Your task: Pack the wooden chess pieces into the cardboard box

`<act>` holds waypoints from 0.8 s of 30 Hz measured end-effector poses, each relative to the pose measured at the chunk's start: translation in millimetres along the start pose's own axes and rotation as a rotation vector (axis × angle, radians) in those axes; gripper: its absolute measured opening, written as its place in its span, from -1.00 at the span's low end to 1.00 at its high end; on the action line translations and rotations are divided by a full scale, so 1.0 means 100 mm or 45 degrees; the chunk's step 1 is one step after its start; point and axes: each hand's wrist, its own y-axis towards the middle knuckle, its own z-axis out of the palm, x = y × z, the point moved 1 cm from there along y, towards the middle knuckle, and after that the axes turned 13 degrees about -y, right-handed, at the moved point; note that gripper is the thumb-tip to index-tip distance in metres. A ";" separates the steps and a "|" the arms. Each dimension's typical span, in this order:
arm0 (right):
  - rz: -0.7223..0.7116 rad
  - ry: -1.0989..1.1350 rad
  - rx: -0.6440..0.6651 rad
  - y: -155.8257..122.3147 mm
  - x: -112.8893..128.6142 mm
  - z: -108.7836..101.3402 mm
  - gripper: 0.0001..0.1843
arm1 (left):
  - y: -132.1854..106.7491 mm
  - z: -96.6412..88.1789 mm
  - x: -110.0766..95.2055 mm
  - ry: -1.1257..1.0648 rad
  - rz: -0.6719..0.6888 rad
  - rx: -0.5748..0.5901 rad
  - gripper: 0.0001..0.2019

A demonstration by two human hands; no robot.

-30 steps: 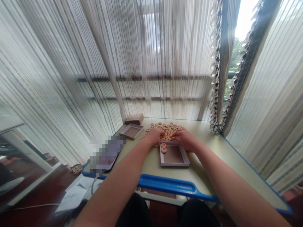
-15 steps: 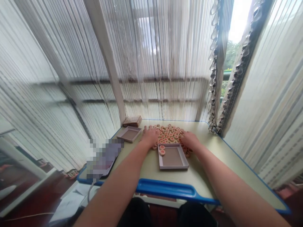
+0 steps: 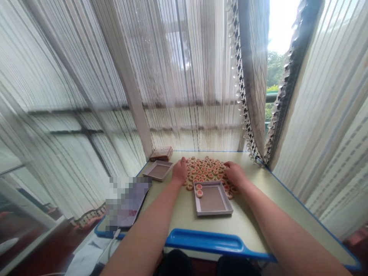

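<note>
A heap of round wooden chess pieces [image 3: 206, 171] with red markings lies on the pale green table [image 3: 258, 214]. My left hand [image 3: 180, 171] rests flat against the heap's left side, fingers stretched out. On the heap's right side, my right hand [image 3: 236, 173] lies over the pieces with fingers spread. A shallow grey box tray [image 3: 213, 199] sits just in front of the heap, between my forearms. Two pieces [image 3: 199, 190] lie in its far left corner.
A second grey tray [image 3: 158, 170] and a brown patterned box [image 3: 161, 153] stand at the back left. A blurred dark flat object [image 3: 126, 201] lies at the table's left edge. The table has a blue rim [image 3: 207, 240]. Striped sheer curtains hang close around.
Both hands have moved apart, from the middle of the heap near the tray to its left and right sides. The camera has tilted slightly.
</note>
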 end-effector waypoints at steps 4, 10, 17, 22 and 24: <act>-0.061 0.011 -0.029 0.01 0.02 0.02 -0.60 | -0.01 0.00 -0.03 -0.027 0.017 -0.013 -0.34; -0.319 0.034 -0.102 -0.01 0.11 0.06 -0.66 | -0.08 0.03 -0.08 -0.209 0.206 0.019 -0.37; -0.517 0.125 -0.101 -0.09 0.23 0.08 -0.65 | -0.08 0.04 -0.05 -0.273 0.227 0.056 -0.34; -0.536 0.082 -0.108 -0.10 0.22 0.08 -0.65 | -0.08 0.03 -0.05 -0.248 0.209 0.075 -0.34; -0.545 0.060 -0.114 -0.09 0.22 0.09 -0.65 | -0.07 0.04 -0.03 -0.237 0.205 0.094 -0.33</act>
